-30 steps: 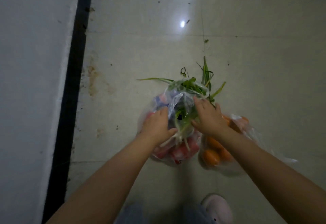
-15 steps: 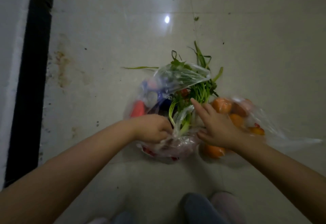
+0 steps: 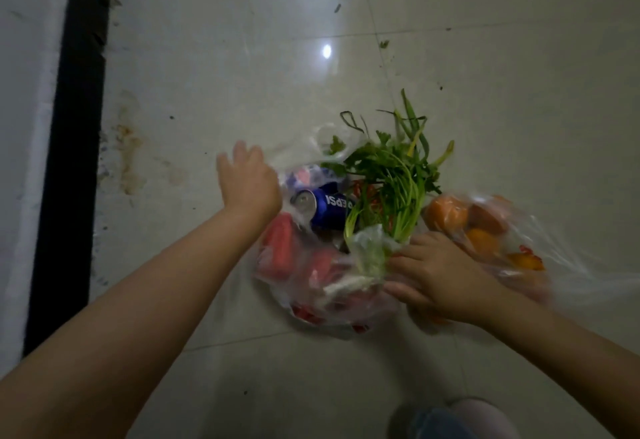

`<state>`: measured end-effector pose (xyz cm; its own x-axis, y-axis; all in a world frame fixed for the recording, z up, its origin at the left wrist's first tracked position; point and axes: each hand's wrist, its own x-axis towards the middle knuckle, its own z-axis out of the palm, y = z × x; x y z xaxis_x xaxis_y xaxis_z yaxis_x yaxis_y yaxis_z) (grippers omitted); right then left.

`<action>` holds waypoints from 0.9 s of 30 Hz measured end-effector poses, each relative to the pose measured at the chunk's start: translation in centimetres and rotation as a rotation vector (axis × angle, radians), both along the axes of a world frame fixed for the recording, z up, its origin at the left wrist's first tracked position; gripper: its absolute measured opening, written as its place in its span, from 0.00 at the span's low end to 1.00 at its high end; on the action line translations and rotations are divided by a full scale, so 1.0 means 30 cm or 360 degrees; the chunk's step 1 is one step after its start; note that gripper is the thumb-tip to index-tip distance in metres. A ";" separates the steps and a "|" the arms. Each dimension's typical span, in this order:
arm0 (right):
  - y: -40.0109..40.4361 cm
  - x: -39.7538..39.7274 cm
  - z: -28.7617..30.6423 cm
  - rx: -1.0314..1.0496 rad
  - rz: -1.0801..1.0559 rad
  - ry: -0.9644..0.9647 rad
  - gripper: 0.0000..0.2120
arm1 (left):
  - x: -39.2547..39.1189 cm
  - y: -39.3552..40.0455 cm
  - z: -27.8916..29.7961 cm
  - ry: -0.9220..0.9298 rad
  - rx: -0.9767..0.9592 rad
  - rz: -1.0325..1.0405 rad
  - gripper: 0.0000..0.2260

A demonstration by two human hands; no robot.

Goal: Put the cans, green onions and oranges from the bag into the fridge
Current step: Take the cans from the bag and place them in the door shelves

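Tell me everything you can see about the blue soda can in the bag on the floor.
The blue can is a metal drinks can with white PEPSI lettering that reads upside down from this view. It lies on its side inside the open clear plastic bag, its silver top facing the left hand, which does not clearly touch it. Red cans lie just beside it, and the stalks of the greens cross its base end. It looks unopened, though the tab is too blurred to confirm.

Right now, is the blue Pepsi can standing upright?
No, the blue Pepsi can lies on its side inside the clear bag, its silver top facing left.
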<state>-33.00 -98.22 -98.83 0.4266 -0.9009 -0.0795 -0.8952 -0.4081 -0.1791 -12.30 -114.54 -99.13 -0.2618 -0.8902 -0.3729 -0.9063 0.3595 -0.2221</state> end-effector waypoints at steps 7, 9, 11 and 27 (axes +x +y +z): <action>-0.158 0.132 0.047 -0.0516 -0.0048 -0.0291 0.17 | 0.276 0.061 -0.108 0.0632 -0.0050 -0.0276 0.05; -0.205 0.175 0.040 -0.0393 -0.0102 -0.0102 0.19 | 0.281 0.062 -0.120 0.0999 -0.0343 -0.0444 0.08; -0.221 0.199 0.021 -0.0076 -0.0015 0.0140 0.26 | 0.236 0.062 -0.102 0.1260 -0.0483 -0.0545 0.07; -0.112 0.084 0.000 0.0550 0.0079 0.0309 0.33 | 0.201 0.049 -0.206 0.0165 0.0315 -0.0050 0.20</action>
<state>-30.47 -101.57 -98.82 0.4163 -0.7854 -0.4581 -0.9066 -0.3972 -0.1428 -6.27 -113.07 -105.30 -0.3343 -0.7932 -0.5090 -0.9083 0.4152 -0.0505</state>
